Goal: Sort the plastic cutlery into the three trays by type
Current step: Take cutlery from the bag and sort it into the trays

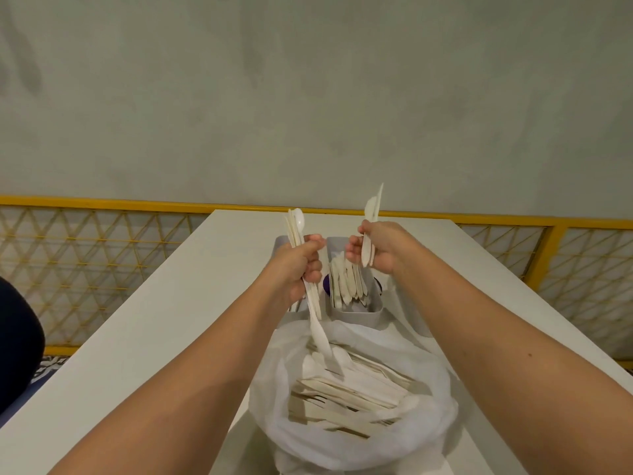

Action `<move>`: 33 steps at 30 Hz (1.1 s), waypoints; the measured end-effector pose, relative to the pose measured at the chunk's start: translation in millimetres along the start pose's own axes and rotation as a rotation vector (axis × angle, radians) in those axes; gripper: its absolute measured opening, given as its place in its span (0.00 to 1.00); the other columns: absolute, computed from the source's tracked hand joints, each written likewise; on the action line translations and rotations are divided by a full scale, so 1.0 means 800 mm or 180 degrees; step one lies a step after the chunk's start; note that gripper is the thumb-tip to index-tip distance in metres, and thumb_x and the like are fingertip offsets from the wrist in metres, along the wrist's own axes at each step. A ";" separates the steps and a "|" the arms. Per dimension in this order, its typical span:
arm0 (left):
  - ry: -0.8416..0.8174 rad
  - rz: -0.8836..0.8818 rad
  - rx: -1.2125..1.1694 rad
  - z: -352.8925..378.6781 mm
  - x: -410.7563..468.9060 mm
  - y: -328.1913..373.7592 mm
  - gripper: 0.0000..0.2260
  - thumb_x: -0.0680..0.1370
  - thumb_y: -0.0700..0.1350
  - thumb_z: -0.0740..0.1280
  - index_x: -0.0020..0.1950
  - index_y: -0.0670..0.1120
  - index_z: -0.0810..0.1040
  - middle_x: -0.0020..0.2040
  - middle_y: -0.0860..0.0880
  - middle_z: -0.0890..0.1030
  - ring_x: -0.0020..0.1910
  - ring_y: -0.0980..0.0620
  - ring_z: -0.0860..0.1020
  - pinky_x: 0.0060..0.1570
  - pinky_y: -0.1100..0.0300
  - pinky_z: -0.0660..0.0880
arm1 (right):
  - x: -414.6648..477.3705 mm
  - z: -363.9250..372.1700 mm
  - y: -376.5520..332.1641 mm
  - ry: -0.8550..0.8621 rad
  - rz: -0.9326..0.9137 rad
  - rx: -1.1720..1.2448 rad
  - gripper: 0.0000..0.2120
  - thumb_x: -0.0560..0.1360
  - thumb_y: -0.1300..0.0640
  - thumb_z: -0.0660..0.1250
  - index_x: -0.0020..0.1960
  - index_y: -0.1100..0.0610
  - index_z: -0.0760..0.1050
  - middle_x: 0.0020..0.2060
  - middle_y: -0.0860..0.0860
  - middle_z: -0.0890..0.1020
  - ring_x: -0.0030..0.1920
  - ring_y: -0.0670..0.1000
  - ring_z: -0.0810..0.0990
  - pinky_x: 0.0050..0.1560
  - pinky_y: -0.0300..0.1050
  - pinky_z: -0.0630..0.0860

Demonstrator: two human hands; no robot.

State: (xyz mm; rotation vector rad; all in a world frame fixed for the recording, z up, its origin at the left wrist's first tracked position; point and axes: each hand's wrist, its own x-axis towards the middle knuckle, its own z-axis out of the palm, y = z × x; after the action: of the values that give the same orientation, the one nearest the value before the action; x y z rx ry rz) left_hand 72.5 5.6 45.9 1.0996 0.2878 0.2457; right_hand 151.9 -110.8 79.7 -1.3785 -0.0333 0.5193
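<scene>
A person's left hand [303, 265] grips a bundle of white plastic cutlery [295, 228], a spoon bowl uppermost, above the far edge of a white plastic bag [342, 450] that holds a heap of loose cutlery [349, 399] on a white table [171, 303]. The right hand [380, 248], raised beyond the bag, clasps a few pieces [371, 210]. Just behind the bag, a grey tray [356, 315] holds sorted utensils [347, 279].

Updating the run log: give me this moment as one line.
left hand: grips cutlery bundle | right hand: holds few pieces | middle tray: partly filled | bag: holds unsorted cutlery
</scene>
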 end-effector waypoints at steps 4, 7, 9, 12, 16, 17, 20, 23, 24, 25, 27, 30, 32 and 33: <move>0.0280 -0.0239 -0.0470 -0.017 0.013 0.004 0.08 0.80 0.36 0.59 0.41 0.42 0.70 0.17 0.53 0.61 0.14 0.59 0.59 0.14 0.71 0.57 | 0.021 -0.016 0.015 0.0088 0.0183 -0.1380 0.10 0.81 0.65 0.52 0.42 0.61 0.67 0.28 0.52 0.66 0.24 0.45 0.63 0.19 0.34 0.62; 0.0333 -0.0444 -0.0640 -0.024 0.017 0.003 0.12 0.80 0.37 0.59 0.37 0.42 0.69 0.17 0.52 0.61 0.13 0.59 0.59 0.13 0.70 0.56 | 0.034 -0.012 0.039 0.0081 0.0297 -0.1936 0.14 0.79 0.68 0.51 0.36 0.61 0.67 0.28 0.53 0.67 0.26 0.47 0.62 0.23 0.35 0.62; 0.0317 -0.0535 -0.0683 -0.027 0.020 0.002 0.13 0.81 0.39 0.59 0.35 0.43 0.67 0.17 0.52 0.61 0.13 0.59 0.59 0.12 0.70 0.56 | 0.041 -0.004 0.052 0.0160 0.0235 -0.2222 0.12 0.78 0.69 0.52 0.37 0.62 0.67 0.29 0.55 0.67 0.27 0.48 0.63 0.25 0.37 0.62; 0.0268 -0.0531 -0.0692 -0.030 0.021 -0.001 0.13 0.81 0.41 0.59 0.36 0.43 0.68 0.18 0.52 0.60 0.14 0.59 0.59 0.13 0.70 0.57 | 0.046 0.008 0.065 0.0266 0.0031 -0.2888 0.04 0.78 0.66 0.56 0.48 0.63 0.69 0.33 0.57 0.71 0.30 0.51 0.69 0.29 0.40 0.65; 0.0236 -0.0438 -0.0753 -0.031 0.023 -0.003 0.14 0.81 0.45 0.60 0.36 0.44 0.68 0.18 0.53 0.60 0.14 0.59 0.59 0.14 0.70 0.58 | 0.043 0.015 0.066 0.0248 -0.0478 -0.3680 0.15 0.78 0.60 0.61 0.62 0.66 0.71 0.56 0.61 0.78 0.51 0.56 0.77 0.47 0.43 0.73; 0.0256 -0.0414 -0.0810 -0.031 0.024 -0.003 0.14 0.81 0.46 0.60 0.35 0.44 0.67 0.18 0.53 0.61 0.14 0.59 0.59 0.14 0.70 0.58 | 0.037 0.017 0.063 0.0235 -0.0616 -0.3738 0.16 0.78 0.60 0.61 0.63 0.66 0.71 0.59 0.62 0.77 0.54 0.57 0.77 0.50 0.45 0.74; 0.0422 -0.0300 -0.1025 -0.032 0.026 -0.004 0.16 0.80 0.49 0.61 0.34 0.45 0.66 0.17 0.53 0.61 0.14 0.59 0.60 0.14 0.70 0.58 | 0.017 0.021 0.052 -0.0044 -0.0911 -0.3622 0.15 0.78 0.61 0.59 0.61 0.68 0.74 0.52 0.64 0.79 0.50 0.61 0.78 0.50 0.51 0.77; 0.0692 -0.0103 -0.1153 -0.033 0.027 -0.005 0.16 0.80 0.50 0.60 0.35 0.45 0.65 0.17 0.53 0.61 0.14 0.59 0.59 0.15 0.70 0.59 | -0.014 0.026 0.044 -0.0617 -0.0758 -0.3320 0.13 0.79 0.53 0.59 0.46 0.61 0.77 0.37 0.54 0.77 0.37 0.50 0.76 0.37 0.41 0.74; 0.0799 -0.0013 -0.1173 -0.033 0.027 -0.005 0.16 0.80 0.50 0.60 0.35 0.45 0.65 0.17 0.53 0.61 0.14 0.59 0.59 0.15 0.70 0.59 | -0.024 0.027 0.041 -0.0837 -0.0645 -0.3278 0.14 0.79 0.49 0.59 0.43 0.58 0.76 0.36 0.52 0.78 0.36 0.49 0.77 0.37 0.40 0.75; 0.0925 0.0070 -0.1161 -0.033 0.026 -0.004 0.16 0.80 0.51 0.60 0.35 0.44 0.65 0.17 0.53 0.61 0.14 0.59 0.60 0.16 0.70 0.60 | -0.034 0.027 0.038 -0.1062 -0.0536 -0.3320 0.15 0.78 0.46 0.60 0.43 0.57 0.75 0.36 0.52 0.78 0.36 0.49 0.78 0.37 0.41 0.76; 0.1179 0.0218 -0.1130 -0.032 0.022 -0.003 0.17 0.81 0.51 0.59 0.35 0.43 0.64 0.15 0.53 0.62 0.13 0.59 0.61 0.17 0.71 0.61 | -0.047 0.027 0.033 -0.1464 -0.0324 -0.3552 0.15 0.75 0.43 0.64 0.46 0.56 0.73 0.39 0.52 0.80 0.38 0.50 0.81 0.39 0.42 0.78; 0.1342 0.0363 -0.1223 -0.029 0.017 0.001 0.17 0.81 0.51 0.58 0.36 0.43 0.64 0.14 0.53 0.61 0.12 0.58 0.61 0.17 0.71 0.60 | -0.052 0.023 0.033 -0.1800 -0.0114 -0.3696 0.10 0.74 0.55 0.69 0.45 0.56 0.68 0.41 0.55 0.80 0.37 0.53 0.81 0.38 0.42 0.79; 0.1367 0.0363 -0.1252 -0.027 0.015 0.003 0.15 0.81 0.50 0.58 0.38 0.43 0.65 0.14 0.53 0.61 0.12 0.58 0.61 0.17 0.71 0.61 | -0.053 0.017 0.034 -0.1845 -0.0173 -0.3552 0.06 0.76 0.60 0.67 0.46 0.57 0.69 0.40 0.56 0.80 0.34 0.52 0.81 0.36 0.41 0.79; 0.1367 0.0362 -0.1285 -0.027 0.015 0.003 0.15 0.81 0.50 0.58 0.38 0.43 0.65 0.14 0.53 0.61 0.12 0.58 0.61 0.17 0.71 0.61 | -0.055 0.013 0.033 -0.1856 -0.0248 -0.3459 0.04 0.77 0.61 0.65 0.46 0.57 0.70 0.39 0.56 0.80 0.33 0.51 0.80 0.35 0.41 0.78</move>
State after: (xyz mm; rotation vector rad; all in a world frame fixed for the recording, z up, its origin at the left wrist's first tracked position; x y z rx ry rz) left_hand 76.1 29.1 37.9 0.6555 0.5327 0.6168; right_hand 100.8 -114.9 69.6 -2.2014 -0.9571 0.8814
